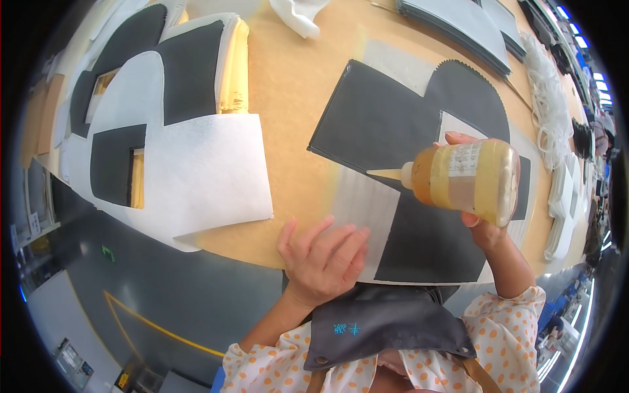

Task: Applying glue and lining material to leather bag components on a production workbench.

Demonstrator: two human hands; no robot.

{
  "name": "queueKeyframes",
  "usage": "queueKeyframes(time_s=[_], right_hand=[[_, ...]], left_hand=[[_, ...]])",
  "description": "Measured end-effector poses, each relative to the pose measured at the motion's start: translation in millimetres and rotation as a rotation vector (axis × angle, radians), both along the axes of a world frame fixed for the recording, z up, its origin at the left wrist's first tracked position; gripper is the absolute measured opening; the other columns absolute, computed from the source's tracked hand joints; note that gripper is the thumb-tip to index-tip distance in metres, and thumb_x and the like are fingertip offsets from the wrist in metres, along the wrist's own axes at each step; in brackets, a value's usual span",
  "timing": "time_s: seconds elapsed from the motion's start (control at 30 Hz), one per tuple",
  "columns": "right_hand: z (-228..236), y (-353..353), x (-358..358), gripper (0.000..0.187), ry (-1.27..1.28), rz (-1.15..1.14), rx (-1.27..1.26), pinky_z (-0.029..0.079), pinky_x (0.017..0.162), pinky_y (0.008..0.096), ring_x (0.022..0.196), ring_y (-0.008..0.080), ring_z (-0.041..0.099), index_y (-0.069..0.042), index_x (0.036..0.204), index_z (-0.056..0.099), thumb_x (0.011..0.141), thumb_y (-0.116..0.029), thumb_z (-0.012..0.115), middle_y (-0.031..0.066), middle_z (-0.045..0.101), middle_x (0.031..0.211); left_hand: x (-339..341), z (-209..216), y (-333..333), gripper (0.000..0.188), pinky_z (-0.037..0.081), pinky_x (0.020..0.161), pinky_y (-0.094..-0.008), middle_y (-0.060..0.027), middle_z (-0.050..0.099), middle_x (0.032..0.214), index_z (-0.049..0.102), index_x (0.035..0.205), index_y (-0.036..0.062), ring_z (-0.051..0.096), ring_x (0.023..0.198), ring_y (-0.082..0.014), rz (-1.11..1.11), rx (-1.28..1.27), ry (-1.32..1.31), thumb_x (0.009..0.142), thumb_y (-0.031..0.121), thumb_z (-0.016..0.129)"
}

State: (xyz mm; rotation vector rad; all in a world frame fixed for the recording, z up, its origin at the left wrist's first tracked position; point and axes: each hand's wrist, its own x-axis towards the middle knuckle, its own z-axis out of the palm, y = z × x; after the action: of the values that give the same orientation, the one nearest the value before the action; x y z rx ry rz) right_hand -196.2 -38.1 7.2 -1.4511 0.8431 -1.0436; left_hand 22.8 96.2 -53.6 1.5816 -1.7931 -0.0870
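Note:
My right hand (483, 230) is wrapped around a squeeze bottle (464, 182) of amber liquid, with yellow bands and a pale label. The bottle lies nearly on its side, and its thin pointed nozzle (385, 174) points left. The tip is over the lower edge of a flat black piece (367, 114) that has a rounded, toothed lobe; whether it touches, I cannot tell. Nearer to me, another black piece (426, 245) lies on a pale grey sheet (367, 203). My left hand (327, 255) is open, fingers spread, beside that sheet near the table's front edge.
At left, white and black cut sheets (209, 164) are stacked with yellow-edged layers (234, 69). Grey panels (458, 29) lie at the far right, beside a bundle of white strips (547, 98). A crumpled white piece (298, 16) lies at the back of the tan table (295, 85).

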Motion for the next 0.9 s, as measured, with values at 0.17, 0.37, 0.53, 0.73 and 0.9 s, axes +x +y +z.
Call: queueKeyframes(time_s=[0.17,0.37,0.53,0.73,0.9], right_hand=[[0.9,6.5,-16.6,0.097,0.066,0.001,-0.045,0.045,0.102,0.0507,0.126,0.0379,0.052,-0.006,0.137,0.03,0.068,-0.039,0.09,0.0276,0.054,0.13],[0.1,22.3,-36.8,0.096,0.077,-0.04,-0.077,0.045,0.103,0.0518,0.126,0.0371,0.053,-0.006,0.137,0.031,0.069,-0.038,0.09,0.0268,0.053,0.13],[-0.1,32.8,-51.8,0.093,0.118,-0.113,-0.033,0.045,0.103,0.0507,0.126,0.0364,0.052,-0.006,0.138,0.031,0.073,-0.043,0.086,0.0271,0.051,0.133],[-7.5,41.8,-54.2,0.089,0.084,-0.27,0.045,0.04,0.108,0.0493,0.13,0.0355,0.048,-0.008,0.145,0.029,0.081,-0.049,0.077,0.0269,0.049,0.138],[-6.3,49.2,-51.6,0.087,0.045,-0.299,0.172,0.037,0.11,0.0492,0.133,0.0353,0.046,-0.006,0.147,0.032,0.084,-0.05,0.073,0.0263,0.048,0.14]], left_hand=[[1.5,0.4,-0.5,0.025,0.032,0.106,-0.0506,0.0044,0.063,0.105,0.072,0.104,0.0222,0.056,0.109,-0.0189,0.001,0.006,-0.028,0.079,0.021,0.072],[0.3,1.0,-2.5,0.022,0.031,0.107,-0.0497,0.0047,0.063,0.103,0.073,0.103,0.0217,0.056,0.109,-0.0193,-0.002,0.002,-0.028,0.081,0.022,0.072],[-0.5,1.4,-2.4,0.021,0.03,0.108,-0.049,0.0046,0.064,0.101,0.073,0.102,0.0213,0.056,0.108,-0.0192,0.019,0.0,-0.038,0.081,0.023,0.072],[-1.3,0.5,-2.7,0.021,0.03,0.107,-0.0493,0.0045,0.063,0.102,0.072,0.101,0.0205,0.056,0.107,-0.0198,0.017,-0.013,-0.048,0.08,0.022,0.072],[-1.6,-1.5,-2.7,0.022,0.03,0.107,-0.0494,0.0039,0.063,0.103,0.072,0.101,0.0199,0.057,0.107,-0.0206,0.021,-0.022,-0.053,0.08,0.022,0.072]])
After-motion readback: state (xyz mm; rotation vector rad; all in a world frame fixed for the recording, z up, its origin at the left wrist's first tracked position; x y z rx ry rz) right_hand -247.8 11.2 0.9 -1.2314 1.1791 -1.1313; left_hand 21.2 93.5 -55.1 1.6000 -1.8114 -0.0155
